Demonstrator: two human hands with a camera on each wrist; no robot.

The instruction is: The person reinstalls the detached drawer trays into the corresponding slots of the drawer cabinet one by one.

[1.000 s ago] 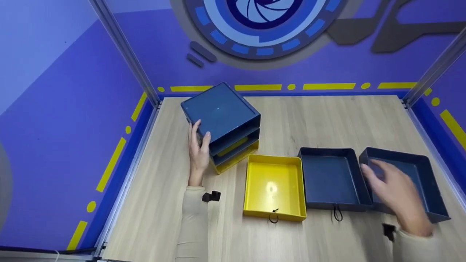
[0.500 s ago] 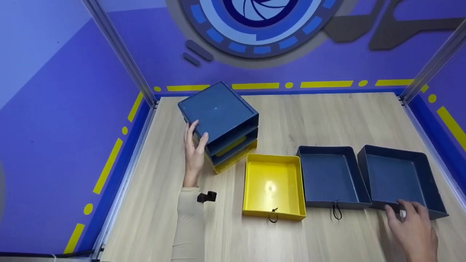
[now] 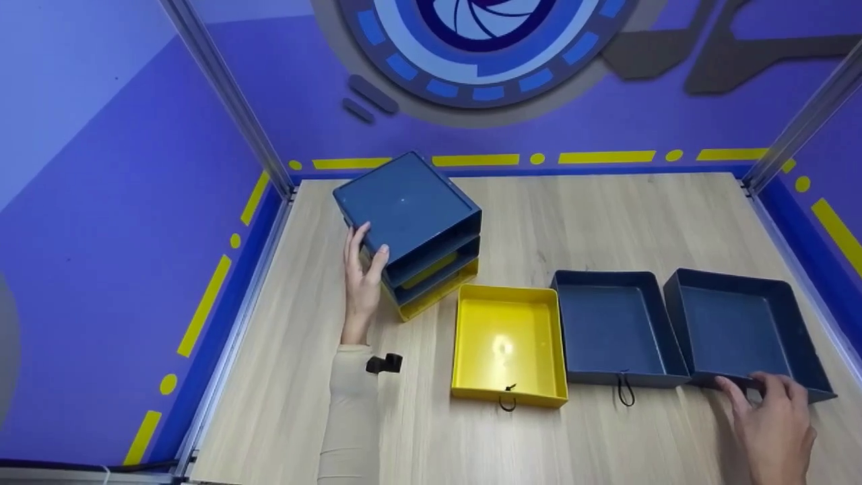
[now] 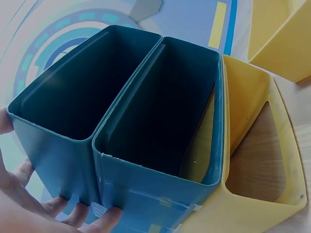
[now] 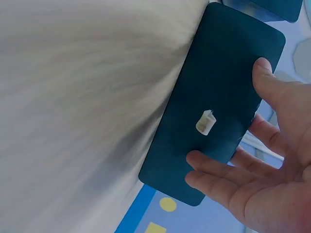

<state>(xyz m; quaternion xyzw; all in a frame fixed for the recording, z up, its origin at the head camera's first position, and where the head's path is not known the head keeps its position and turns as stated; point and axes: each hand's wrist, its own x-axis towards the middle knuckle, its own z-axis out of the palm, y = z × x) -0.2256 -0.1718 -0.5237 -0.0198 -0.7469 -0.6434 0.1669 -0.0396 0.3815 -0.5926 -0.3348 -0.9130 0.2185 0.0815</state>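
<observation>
My left hand (image 3: 362, 286) rests against the left side of a dark blue and yellow stacked drawer cabinet (image 3: 407, 205). Its fingers spread along the side wall and the thumb lies at the upper front edge. In the left wrist view, two blue compartments (image 4: 160, 107) and one yellow compartment (image 4: 262, 208) face the camera, their fronts uncovered. My right hand (image 3: 774, 421) pinches the front wall of the rightmost dark blue drawer (image 3: 737, 330). The right wrist view shows the thumb and two fingertips on that wall's outer face, near a small whitish patch (image 5: 206, 123); other fingers go behind the rim.
A yellow drawer (image 3: 508, 337) and a middle dark blue drawer (image 3: 616, 330) lie side by side on the wooden table (image 3: 579, 222), each with a black loop at its front. Purple-blue panels (image 3: 161, 202) on metal posts border the left, back and right.
My right hand has moved from over the rightmost drawer's left edge down to its front wall, where it now pinches the rim. The left hand and cabinet stay put.
</observation>
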